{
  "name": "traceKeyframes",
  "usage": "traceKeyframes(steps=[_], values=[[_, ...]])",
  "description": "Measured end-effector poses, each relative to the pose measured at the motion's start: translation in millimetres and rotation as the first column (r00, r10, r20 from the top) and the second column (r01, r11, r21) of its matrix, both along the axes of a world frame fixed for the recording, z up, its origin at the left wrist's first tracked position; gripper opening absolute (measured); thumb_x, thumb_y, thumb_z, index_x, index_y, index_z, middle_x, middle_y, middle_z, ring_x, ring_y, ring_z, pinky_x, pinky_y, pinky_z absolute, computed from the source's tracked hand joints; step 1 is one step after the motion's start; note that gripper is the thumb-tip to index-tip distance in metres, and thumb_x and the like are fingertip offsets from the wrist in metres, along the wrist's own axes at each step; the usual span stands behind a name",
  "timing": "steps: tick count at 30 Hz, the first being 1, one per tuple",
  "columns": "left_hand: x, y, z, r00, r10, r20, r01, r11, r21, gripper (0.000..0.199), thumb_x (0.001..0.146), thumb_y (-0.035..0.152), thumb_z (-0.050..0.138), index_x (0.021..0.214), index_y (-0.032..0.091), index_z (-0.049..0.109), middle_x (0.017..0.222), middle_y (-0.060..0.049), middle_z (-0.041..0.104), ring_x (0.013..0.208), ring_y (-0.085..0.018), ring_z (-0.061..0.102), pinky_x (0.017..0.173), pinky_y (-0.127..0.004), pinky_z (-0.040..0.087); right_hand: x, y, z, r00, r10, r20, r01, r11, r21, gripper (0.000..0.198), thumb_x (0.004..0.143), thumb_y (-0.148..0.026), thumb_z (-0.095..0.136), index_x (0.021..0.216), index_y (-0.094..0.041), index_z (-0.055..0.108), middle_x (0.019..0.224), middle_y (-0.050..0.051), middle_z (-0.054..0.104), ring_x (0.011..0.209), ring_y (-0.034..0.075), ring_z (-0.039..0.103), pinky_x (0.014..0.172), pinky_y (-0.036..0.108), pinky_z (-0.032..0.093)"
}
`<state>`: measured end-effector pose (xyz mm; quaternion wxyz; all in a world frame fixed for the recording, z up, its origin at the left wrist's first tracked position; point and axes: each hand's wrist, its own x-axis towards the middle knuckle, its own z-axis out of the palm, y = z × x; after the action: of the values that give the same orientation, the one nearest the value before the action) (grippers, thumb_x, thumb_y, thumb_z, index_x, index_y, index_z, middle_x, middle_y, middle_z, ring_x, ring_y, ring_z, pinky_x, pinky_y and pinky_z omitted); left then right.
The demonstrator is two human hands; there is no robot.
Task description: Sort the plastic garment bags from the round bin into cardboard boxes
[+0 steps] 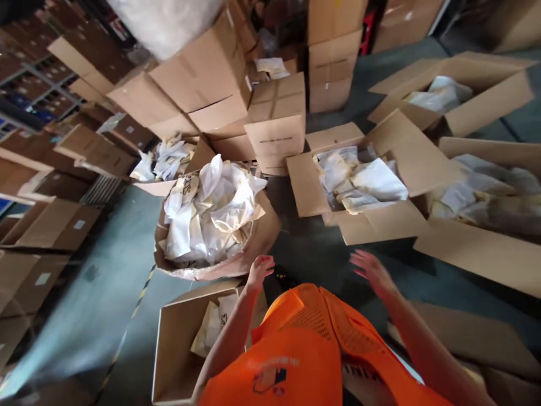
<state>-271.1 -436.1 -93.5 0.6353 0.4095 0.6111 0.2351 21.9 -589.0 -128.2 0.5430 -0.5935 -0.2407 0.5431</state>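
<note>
My left hand [259, 270] is held in the air with its fingers loosely apart and nothing visible in it. It is nearest the front right edge of a big carton [270, 220] heaped with white and clear plastic bags [203, 208]. My right hand [371, 269] hovers with fingers spread, just short of an open carton [310, 189] with white bags [376, 180] inside. Under my left forearm stands another open carton [173, 344] with a few paper-like packets [213, 324] in it.
More open cartons with bags stand on the right, among them a wide carton [482, 248]. Tall stacked cartons [274, 124] rise ahead. Shelving [38, 84] and cartons [46, 225] line the left. A yellow-black floor stripe [135, 310] runs beside the near carton.
</note>
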Motion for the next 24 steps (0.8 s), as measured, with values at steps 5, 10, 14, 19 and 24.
traceKeyframes(steps=[5,10,14,19,24], values=[[-70.6,-8.3,2.4,0.992,0.114,-0.048,-0.108,0.987,0.122,0.031,0.066,0.038,0.083,0.087,0.017,0.074,0.094,-0.013,0.075,0.091,-0.025,0.07,0.076,-0.033,0.055,-66.9,184.8,5.8,0.938,0.212,0.275,-0.204,0.977,-0.058,0.04,0.07,-0.036,0.075,0.105,-0.02,0.065,0.111,0.015,0.073,0.105,0.03,0.071,0.097,0.05,0.056],[-138.5,-17.2,12.3,0.956,0.259,-0.137,-0.224,0.948,0.226,0.038,0.058,0.045,0.086,0.083,0.019,0.074,0.092,-0.012,0.077,0.092,-0.031,0.071,0.082,-0.04,0.056,-120.0,337.1,19.5,0.759,0.287,0.584,-0.285,0.953,-0.098,0.044,0.08,-0.026,0.07,0.121,-0.01,0.062,0.127,0.019,0.066,0.117,0.027,0.064,0.107,0.041,0.049],[-182.7,-24.5,14.0,0.886,0.358,-0.294,-0.247,0.902,0.353,0.044,0.068,0.055,0.075,0.094,0.019,0.074,0.102,-0.012,0.077,0.099,-0.032,0.072,0.085,-0.044,0.058,-132.5,408.3,26.7,0.553,0.239,0.798,-0.237,0.964,-0.123,0.048,0.087,-0.017,0.058,0.134,-0.007,0.058,0.14,0.021,0.057,0.128,0.031,0.054,0.112,0.042,0.042],[-209.1,-24.5,11.2,0.74,0.387,-0.55,-0.017,0.829,0.559,0.034,0.084,0.052,0.06,0.096,0.022,0.073,0.109,-0.011,0.077,0.091,-0.027,0.075,0.08,-0.041,0.061,-123.4,467.2,32.7,0.291,0.231,0.929,-0.247,0.956,-0.16,0.05,0.09,-0.008,0.046,0.139,-0.01,0.057,0.146,0.021,0.052,0.13,0.036,0.047,0.104,0.047,0.041],[-181.8,7.3,43.2,0.685,0.351,-0.639,0.241,0.718,0.653,0.018,0.094,0.033,0.056,0.094,0.022,0.07,0.107,-0.009,0.077,0.095,-0.024,0.075,0.082,-0.038,0.061,-121.6,506.1,51.4,0.108,0.275,0.955,-0.442,0.874,-0.202,0.022,0.092,-0.014,0.053,0.094,-0.006,0.074,0.109,0.02,0.069,0.11,0.026,0.055,0.096,0.036,0.038]])
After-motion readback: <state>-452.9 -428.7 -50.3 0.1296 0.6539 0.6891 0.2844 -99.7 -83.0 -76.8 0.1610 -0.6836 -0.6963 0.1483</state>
